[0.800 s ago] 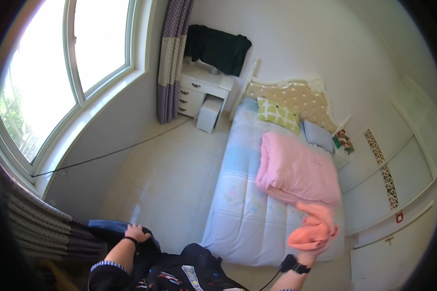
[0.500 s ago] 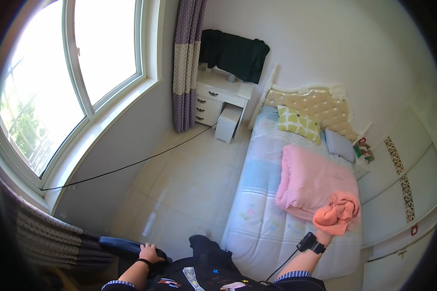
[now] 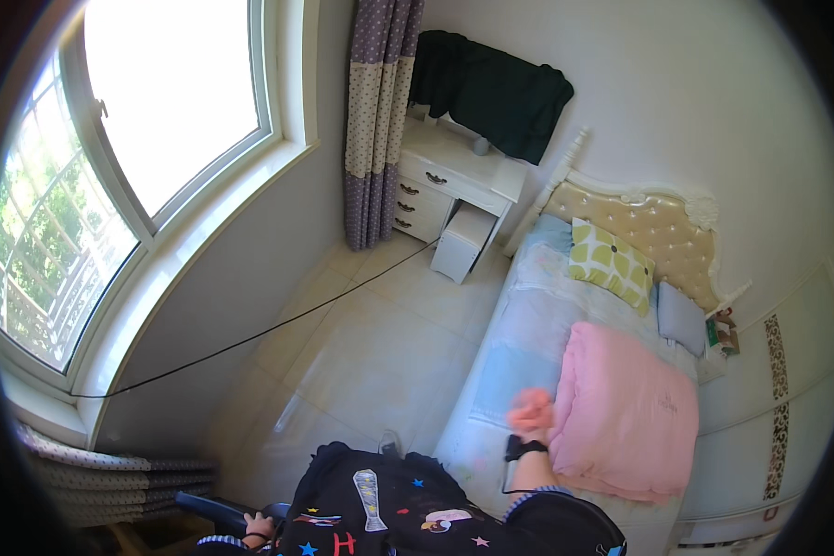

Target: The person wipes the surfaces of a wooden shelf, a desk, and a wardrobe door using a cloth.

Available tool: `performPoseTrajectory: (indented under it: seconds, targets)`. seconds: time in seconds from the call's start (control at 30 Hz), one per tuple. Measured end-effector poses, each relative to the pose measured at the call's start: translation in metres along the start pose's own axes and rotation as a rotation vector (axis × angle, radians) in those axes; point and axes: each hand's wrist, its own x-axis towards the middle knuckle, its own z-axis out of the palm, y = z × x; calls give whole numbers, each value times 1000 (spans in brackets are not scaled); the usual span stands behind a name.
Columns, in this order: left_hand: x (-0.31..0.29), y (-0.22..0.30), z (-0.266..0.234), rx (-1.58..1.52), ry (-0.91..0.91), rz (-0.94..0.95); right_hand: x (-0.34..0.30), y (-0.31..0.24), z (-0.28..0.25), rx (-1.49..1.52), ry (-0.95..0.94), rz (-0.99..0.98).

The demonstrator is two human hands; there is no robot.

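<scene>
My right hand (image 3: 529, 436) is closed around a bunched coral cloth (image 3: 531, 408), held over the near left part of the bed (image 3: 468, 443). Motion blurs the cloth and fingers. A black strap with a small box circles that wrist. Just right of the cloth lies a folded pink quilt (image 3: 628, 408). At the lower left, my left hand (image 3: 259, 526) has its fingers bent over a dark, smooth, curved bar (image 3: 208, 508) that looks like part of a chair. My dark, patterned clothing hides some of the bar.
A thin black cable (image 3: 278, 324) stretches from the windowsill (image 3: 181, 255) to a white stool (image 3: 463, 243) by a white dressing table (image 3: 486, 176). Green-and-white (image 3: 612, 264) and grey (image 3: 680, 317) pillows lie by the tufted headboard (image 3: 663, 232). Pale wardrobe doors (image 3: 732, 408) stand at the right.
My right hand has carried the coral cloth left, off the pink quilt's near corner. My left hand is lower in view, still at the dark bar. The whole view has shifted.
</scene>
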Motion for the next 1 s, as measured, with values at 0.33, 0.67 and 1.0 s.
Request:
performPoseTrajectory:
  seconds: [0.33, 0.67, 1.0]
  targets:
    - [101, 82, -73, 420, -321, 211, 151, 42, -8, -694, 331, -55]
    - [421, 399, -186, 599, -74, 679, 129, 33, 48, -521, 649, -306]
    - [395, 672, -252, 312, -1089, 522, 177, 17, -27, -400, 841, -39]
